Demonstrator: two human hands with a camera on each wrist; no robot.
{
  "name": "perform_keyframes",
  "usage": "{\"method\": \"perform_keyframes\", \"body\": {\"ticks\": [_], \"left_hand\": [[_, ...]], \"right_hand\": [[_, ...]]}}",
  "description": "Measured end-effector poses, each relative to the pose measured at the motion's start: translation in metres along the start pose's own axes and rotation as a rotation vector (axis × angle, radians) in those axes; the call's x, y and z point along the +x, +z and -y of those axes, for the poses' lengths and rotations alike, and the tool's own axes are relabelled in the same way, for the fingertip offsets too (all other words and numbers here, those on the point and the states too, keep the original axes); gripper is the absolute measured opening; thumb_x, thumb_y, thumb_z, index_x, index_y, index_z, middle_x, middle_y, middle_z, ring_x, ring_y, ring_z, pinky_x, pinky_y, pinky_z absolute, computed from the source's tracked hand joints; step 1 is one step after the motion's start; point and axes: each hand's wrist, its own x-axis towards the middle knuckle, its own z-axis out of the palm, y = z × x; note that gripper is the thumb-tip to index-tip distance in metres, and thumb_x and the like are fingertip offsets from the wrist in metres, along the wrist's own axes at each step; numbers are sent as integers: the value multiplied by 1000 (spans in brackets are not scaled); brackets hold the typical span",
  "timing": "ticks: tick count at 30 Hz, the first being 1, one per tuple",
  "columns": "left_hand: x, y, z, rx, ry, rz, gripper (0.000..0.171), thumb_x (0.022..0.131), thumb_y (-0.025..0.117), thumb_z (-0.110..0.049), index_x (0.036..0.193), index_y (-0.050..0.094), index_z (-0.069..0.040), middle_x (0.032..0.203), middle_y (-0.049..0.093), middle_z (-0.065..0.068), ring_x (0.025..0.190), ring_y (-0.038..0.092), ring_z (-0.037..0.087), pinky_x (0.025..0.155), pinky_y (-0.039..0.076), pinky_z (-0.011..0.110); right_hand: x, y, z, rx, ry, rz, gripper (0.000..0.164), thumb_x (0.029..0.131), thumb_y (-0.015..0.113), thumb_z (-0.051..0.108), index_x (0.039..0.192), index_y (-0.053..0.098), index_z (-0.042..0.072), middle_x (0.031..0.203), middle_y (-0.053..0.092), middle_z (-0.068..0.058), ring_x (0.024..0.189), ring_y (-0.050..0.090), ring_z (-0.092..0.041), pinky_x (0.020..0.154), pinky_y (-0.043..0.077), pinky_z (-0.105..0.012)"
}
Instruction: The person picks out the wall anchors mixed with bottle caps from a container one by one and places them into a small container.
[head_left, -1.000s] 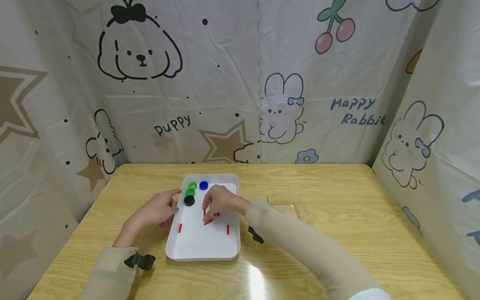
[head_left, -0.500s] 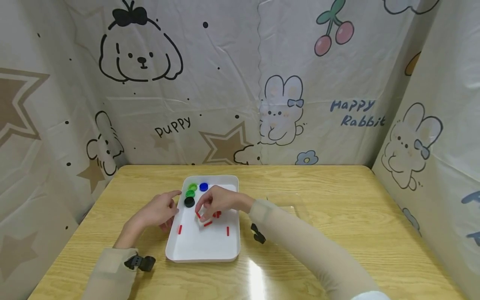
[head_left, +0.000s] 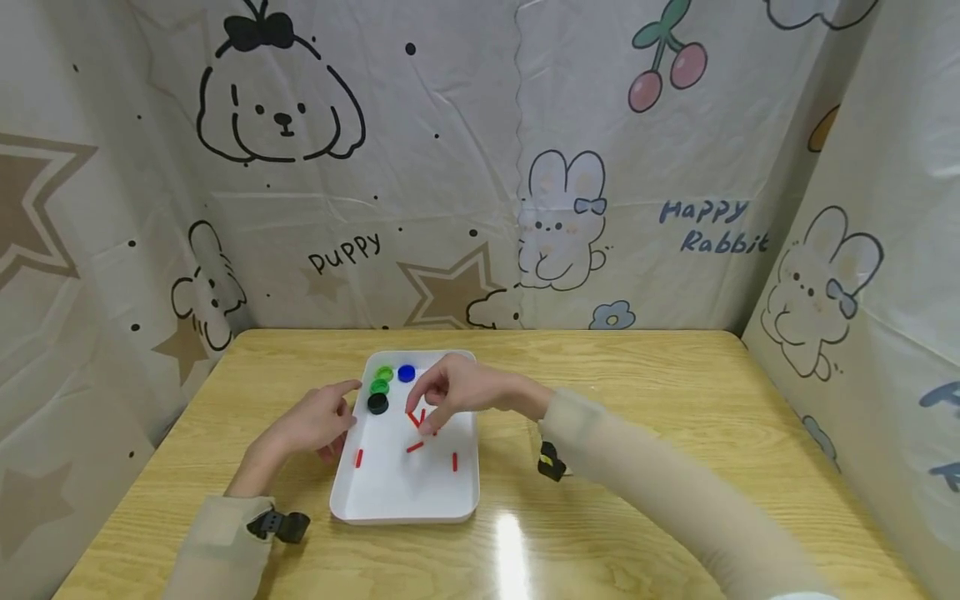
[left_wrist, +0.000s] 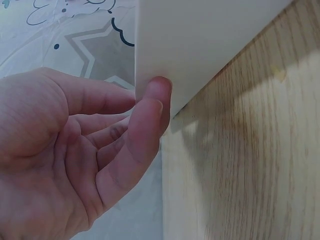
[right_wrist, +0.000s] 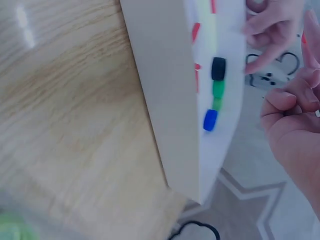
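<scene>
A red stick (head_left: 414, 420) was pinched by finger and thumb of the right hand (head_left: 459, 388) over the white tray (head_left: 405, 497). The left hand (head_left: 315, 421), loosely bent, touched its side. Placing seemed underway; next needed careful aim.

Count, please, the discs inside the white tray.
4 in the head view: light green disc, green disc and black disc near the left side of the tray, blue disc right of them. Some may hide under the right hand.

Tray (head_left: 405, 500) on table (head_left: 675, 375); caps (head_left: 378, 403) inside, behind sticks (head_left: 454, 462)
</scene>
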Motion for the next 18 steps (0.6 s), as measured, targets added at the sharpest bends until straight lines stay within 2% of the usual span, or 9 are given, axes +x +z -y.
{"method": "perform_keyframes", "body": {"ticks": [3,10,18], "left_hand": [[0,1,0,-1,-2,0,58,95,52,-5,147,28,-3,82,55,13,54,58,23,46,53,34],[1,1,-1,-10,3,3,58,95,51,-4,148,27,-3,82,55,13,55,58,23,47,53,35],[0,1,0,-15,11,11,57,95,51,-4,147,28,-3,86,55,14,56,58,23,47,53,35]], "right_hand": [[-22,-10,5,50,7,-18,28,73,84,19,98,73,14,61,34,-3,56,28,-14,58,34,-23],[-86,-41,13,128,45,-147,34,71,84,15,102,71,10,64,38,-3,58,33,-15,56,34,-25],[-151,-65,-6,95,137,-254,32,75,81,13,104,70,8,63,34,-5,57,30,-16,54,32,-26]]}}
